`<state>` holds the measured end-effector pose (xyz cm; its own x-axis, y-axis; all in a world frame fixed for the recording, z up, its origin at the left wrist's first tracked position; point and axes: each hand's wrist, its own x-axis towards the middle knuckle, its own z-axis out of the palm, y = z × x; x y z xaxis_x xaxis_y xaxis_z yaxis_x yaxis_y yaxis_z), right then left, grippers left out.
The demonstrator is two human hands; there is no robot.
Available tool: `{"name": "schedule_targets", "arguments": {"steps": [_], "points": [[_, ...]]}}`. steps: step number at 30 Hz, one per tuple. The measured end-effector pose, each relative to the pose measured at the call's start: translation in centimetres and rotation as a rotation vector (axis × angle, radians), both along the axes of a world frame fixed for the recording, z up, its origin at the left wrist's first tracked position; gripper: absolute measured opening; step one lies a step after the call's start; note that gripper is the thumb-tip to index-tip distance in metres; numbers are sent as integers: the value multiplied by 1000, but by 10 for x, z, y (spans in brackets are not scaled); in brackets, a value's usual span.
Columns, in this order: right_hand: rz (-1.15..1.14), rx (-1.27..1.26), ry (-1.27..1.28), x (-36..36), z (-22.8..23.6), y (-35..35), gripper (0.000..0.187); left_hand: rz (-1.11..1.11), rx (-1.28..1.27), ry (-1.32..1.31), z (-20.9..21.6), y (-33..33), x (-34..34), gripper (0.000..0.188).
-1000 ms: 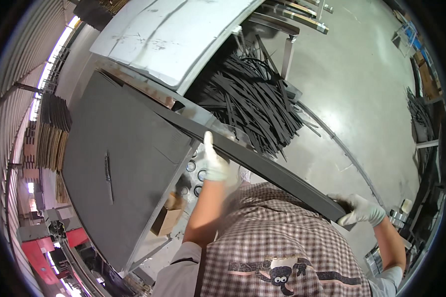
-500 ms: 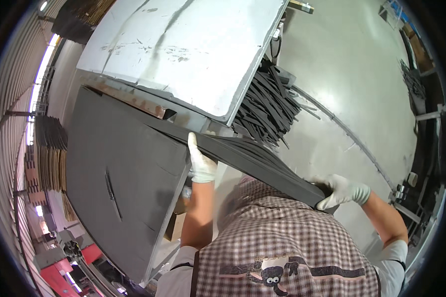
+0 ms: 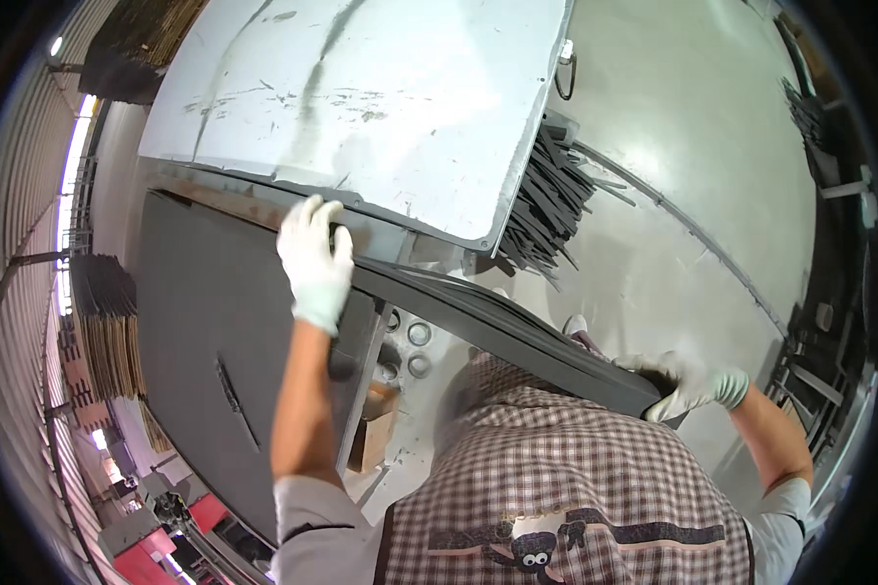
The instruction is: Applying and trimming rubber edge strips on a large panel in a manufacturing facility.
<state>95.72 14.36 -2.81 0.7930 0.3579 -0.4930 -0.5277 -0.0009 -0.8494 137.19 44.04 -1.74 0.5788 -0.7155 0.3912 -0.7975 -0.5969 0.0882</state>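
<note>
While the strip stack [image 3: 517, 327] has been carried nearer the grey lid [image 3: 380, 107], it is kept clamped by left fingers [image 3: 314, 258] and right fingers [image 3: 688, 382].

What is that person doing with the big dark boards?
A person in a checked shirt and white gloves holds a stack of long dark sheets between both hands. The left hand grips the far end, up by the edge of a grey metal machine cover. The right hand holds the near end by the person's side. A wide dark board lies on the machine bed on the left, and a pile of thin dark strips lies on the floor beyond.
</note>
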Motion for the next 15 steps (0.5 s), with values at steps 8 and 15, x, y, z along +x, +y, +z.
{"name": "schedule_targets", "arguments": {"steps": [8, 15], "points": [[-39, 29, 26, 16, 1, 15, 92, 19, 459, 124, -23, 10, 99, 9], [9, 12, -184, 109, 11, 47, 93, 133, 557, 190, -19, 19, 143, 15]]}}
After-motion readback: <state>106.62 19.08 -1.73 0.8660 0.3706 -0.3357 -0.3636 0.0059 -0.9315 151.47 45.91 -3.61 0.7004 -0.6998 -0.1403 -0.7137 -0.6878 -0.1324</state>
